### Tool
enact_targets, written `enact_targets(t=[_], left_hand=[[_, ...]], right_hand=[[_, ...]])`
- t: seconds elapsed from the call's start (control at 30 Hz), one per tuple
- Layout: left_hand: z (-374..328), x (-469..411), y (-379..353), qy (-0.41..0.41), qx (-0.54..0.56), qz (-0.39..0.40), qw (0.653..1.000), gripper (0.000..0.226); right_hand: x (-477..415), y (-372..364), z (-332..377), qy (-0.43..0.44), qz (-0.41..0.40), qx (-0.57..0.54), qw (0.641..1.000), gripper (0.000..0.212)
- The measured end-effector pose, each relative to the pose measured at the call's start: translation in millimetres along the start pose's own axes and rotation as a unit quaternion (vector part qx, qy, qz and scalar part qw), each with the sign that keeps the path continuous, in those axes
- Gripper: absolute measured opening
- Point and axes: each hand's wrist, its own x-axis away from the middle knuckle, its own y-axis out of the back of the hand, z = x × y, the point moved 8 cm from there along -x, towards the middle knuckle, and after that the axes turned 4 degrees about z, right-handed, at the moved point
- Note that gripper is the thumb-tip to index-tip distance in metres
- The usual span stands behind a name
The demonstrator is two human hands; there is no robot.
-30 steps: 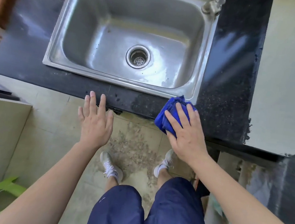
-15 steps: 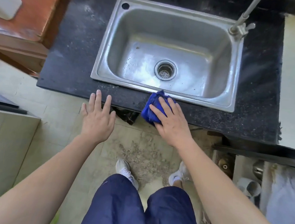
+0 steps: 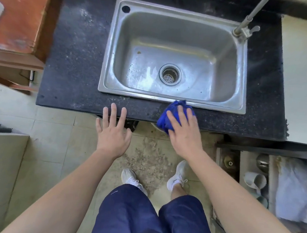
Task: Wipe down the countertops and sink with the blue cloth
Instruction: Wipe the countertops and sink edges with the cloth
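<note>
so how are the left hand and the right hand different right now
The left hand holds nothing; the right hand presses the blue cloth down under flat fingers. The left hand's fingers are spread wide at the countertop's front edge; the right hand's lie closer together, on the strip just in front of the sink rim. Both are palm down with straight fingers.

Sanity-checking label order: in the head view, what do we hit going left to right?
Left to right: wooden table → left hand → blue cloth → faucet → pale slab.
</note>
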Motion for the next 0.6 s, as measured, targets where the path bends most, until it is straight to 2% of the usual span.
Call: enact_targets(t=[0.13, 0.23, 0.4, 0.6], left_hand=[[2, -1, 0, -0.001, -0.005, 0.011, 1.0, 0.075], [3, 0, 2, 0.003, -0.019, 0.024, 1.0, 0.073], [1, 2, 9, 0.025, -0.037, 0.041, 0.998, 0.07], [-4, 1, 13, 0.052, -0.037, 0.067, 0.996, 0.068]], right_hand=[[-24, -1, 67, 0.061, 0.008, -0.023, 0.998, 0.065], [-27, 0, 74, 0.077, 0.005, -0.034, 0.996, 0.064], [-21, 5, 45, 0.16, 0.014, -0.021, 0.987, 0.063], [13, 6, -58, 0.096, 0.007, -0.011, 0.995, 0.062]])
